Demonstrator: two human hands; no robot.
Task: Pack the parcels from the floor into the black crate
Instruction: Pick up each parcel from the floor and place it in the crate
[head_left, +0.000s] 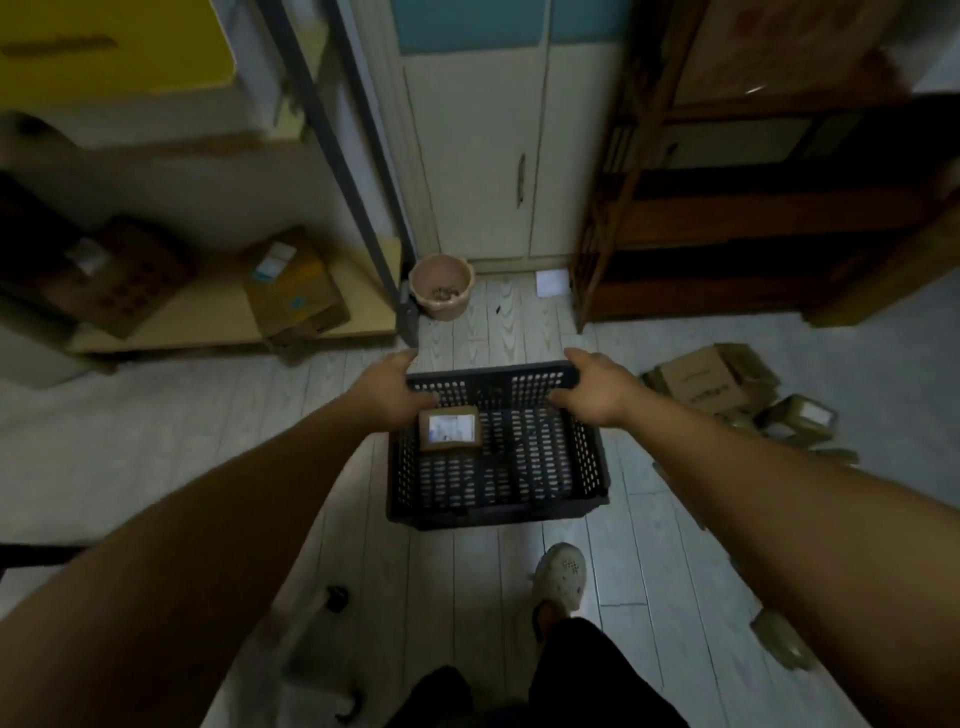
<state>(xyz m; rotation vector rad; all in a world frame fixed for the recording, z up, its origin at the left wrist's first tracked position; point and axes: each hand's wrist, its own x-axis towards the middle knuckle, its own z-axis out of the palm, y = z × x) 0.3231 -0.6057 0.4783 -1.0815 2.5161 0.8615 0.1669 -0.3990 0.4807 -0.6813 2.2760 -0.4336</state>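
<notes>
Now the left hand (395, 387) and right hand (597, 387) each grip a far corner of the black crate (493, 512), which holds one parcel (450, 428). The loose parcels (717, 387) lie on the floor (156, 441) to its right, nearer the right hand.

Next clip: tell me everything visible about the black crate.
The black crate is rectangular, open-topped and plastic-looking, with slotted walls and bottom. It sits upright over the pale plank floor; whether it is resting or lifted is unclear. The left hand and right hand grip its far rim at the corners. One small labelled cardboard parcel lies inside, far left.
</notes>
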